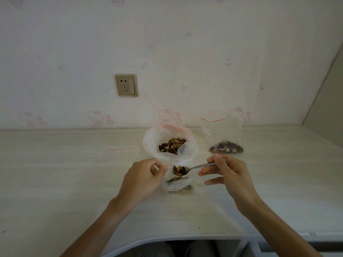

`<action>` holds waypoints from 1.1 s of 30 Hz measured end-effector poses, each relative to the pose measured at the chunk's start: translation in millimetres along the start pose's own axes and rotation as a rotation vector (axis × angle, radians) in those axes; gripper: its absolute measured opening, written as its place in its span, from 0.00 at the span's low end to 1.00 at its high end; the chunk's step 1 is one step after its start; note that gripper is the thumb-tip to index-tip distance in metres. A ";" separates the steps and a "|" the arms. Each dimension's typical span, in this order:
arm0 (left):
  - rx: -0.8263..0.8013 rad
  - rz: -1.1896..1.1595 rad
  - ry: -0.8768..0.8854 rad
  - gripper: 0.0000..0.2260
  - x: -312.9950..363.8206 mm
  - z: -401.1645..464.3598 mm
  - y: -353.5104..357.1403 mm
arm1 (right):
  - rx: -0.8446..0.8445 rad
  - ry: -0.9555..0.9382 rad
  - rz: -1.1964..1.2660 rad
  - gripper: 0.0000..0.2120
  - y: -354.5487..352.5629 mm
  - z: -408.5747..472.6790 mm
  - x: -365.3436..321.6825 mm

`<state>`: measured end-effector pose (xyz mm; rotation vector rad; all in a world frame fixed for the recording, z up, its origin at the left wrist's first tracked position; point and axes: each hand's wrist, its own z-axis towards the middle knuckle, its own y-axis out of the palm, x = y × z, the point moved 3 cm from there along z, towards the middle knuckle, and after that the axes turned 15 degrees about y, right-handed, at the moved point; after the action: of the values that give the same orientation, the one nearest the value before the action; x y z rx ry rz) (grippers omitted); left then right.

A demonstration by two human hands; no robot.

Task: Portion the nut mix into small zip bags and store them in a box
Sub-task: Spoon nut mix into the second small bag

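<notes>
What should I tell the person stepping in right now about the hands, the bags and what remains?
Left hand pinches the rim of the small zip bag, holding it open.
Right hand holds a spoon loaded with nut mix over that bag.
Big bag of mix stands open behind.
One filled bag lies to the right, seemingly unsealed.
An empty bag lies to the left.
Left: tip in, seal, fill more, box them; no box in view.

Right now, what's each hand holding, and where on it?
Right hand pinches the spoon by its handle end. Left hand pinches the small bag at its rim.
</notes>
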<state>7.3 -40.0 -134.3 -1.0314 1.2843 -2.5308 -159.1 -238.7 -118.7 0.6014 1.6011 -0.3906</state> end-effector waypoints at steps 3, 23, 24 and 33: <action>-0.018 0.009 0.016 0.07 -1.5 -0.9 -0.4 | -0.038 -0.177 -0.247 0.14 1.5 -10.5 -0.7; 0.160 -0.168 0.148 0.08 -7.0 -3.0 -3.7 | 0.021 -0.190 -0.036 0.16 4.3 -11.5 -12.7; 0.193 -0.175 0.109 0.10 -9.9 0.3 -5.9 | 0.021 -0.111 0.042 0.16 5.5 -6.2 -13.1; 0.131 -0.059 -0.332 0.28 -44.5 45.5 -10.9 | 0.092 0.117 0.077 0.19 27.9 54.0 -10.2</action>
<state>71.5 -46.1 -130.6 -1.4023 0.9975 -2.3159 -98.6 -249.1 -112.7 0.7657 1.6725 -0.3786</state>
